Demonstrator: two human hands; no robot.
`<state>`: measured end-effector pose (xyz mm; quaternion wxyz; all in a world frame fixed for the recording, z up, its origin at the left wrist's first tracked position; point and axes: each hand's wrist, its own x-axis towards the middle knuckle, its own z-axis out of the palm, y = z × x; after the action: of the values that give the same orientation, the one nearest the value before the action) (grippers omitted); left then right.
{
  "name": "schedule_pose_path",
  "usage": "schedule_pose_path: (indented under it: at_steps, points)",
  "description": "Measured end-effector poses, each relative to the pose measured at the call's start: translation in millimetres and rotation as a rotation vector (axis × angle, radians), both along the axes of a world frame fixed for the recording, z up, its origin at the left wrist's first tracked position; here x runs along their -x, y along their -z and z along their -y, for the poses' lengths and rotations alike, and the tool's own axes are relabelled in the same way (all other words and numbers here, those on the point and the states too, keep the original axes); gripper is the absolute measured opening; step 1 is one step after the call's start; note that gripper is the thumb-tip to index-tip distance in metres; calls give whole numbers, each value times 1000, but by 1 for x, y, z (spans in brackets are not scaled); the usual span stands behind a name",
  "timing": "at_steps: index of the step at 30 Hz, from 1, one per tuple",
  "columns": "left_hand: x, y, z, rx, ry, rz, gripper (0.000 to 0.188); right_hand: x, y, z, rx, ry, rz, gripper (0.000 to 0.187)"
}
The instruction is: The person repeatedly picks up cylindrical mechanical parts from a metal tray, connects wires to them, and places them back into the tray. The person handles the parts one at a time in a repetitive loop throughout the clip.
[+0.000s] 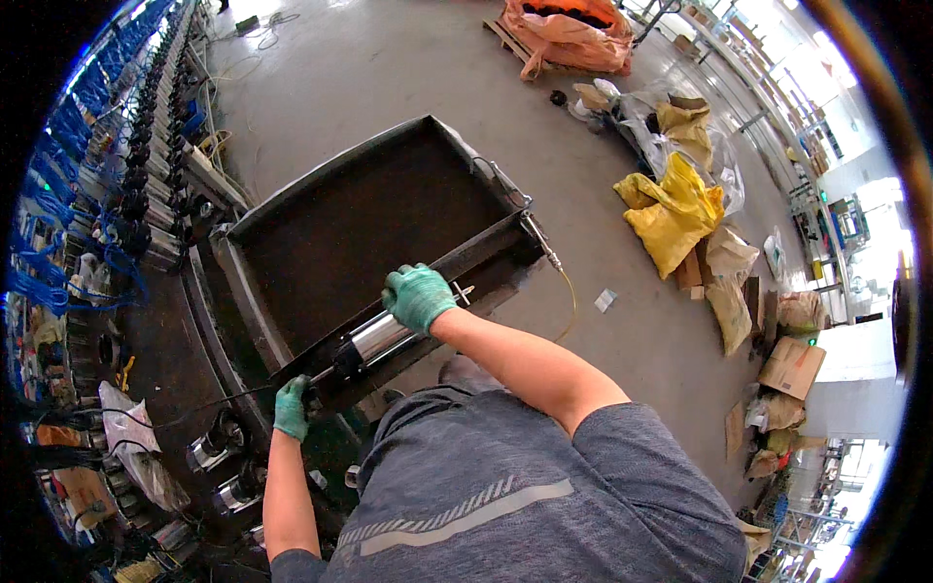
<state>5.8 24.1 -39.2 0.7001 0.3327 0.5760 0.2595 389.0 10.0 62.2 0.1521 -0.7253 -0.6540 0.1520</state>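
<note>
A silver metal cylinder with black end parts (379,338), much like a submersible pump, lies slantwise over the near edge of a dark rectangular tank (260,301). My right hand (420,298), in a green glove, is closed over its upper right end, where a small metal fitting (464,293) sticks out. At the lower left end my left hand (291,408), gloved the same, is closed beside the black part; what its fingers grip is hidden. A black cable (228,396) runs from near this hand off to the left.
A metal fitting with a yellowish hose (552,257) sits at the tank's right corner. Rows of metal cylinders (160,209) with blue cables stand at left. More silver cylinders (216,447) lie near my left arm. Yellow sacks (675,219) and cartons (792,367) lie at right.
</note>
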Motion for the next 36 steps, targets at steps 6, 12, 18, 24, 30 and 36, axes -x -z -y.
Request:
schedule_pose_path:
  at_steps: [6,12,18,24,30,36]
  points:
    - [24,-26,24,9,-397,-33,43,-97,-10,35,-303,350,-472,32]
    - [19,-16,77,-52,-402,-341,44,-307,160,135,-236,901,-65,48]
    - [-37,-59,85,-426,-301,-443,43,-289,92,91,513,775,-1540,36]
    - [-128,-135,67,-794,-61,-261,41,-108,-3,94,258,218,-1344,16]
    - [-199,-185,54,-752,-218,67,38,14,-28,86,151,-434,-661,35]
    - [-136,-152,47,-207,-650,291,26,29,-47,70,77,-648,-457,45]
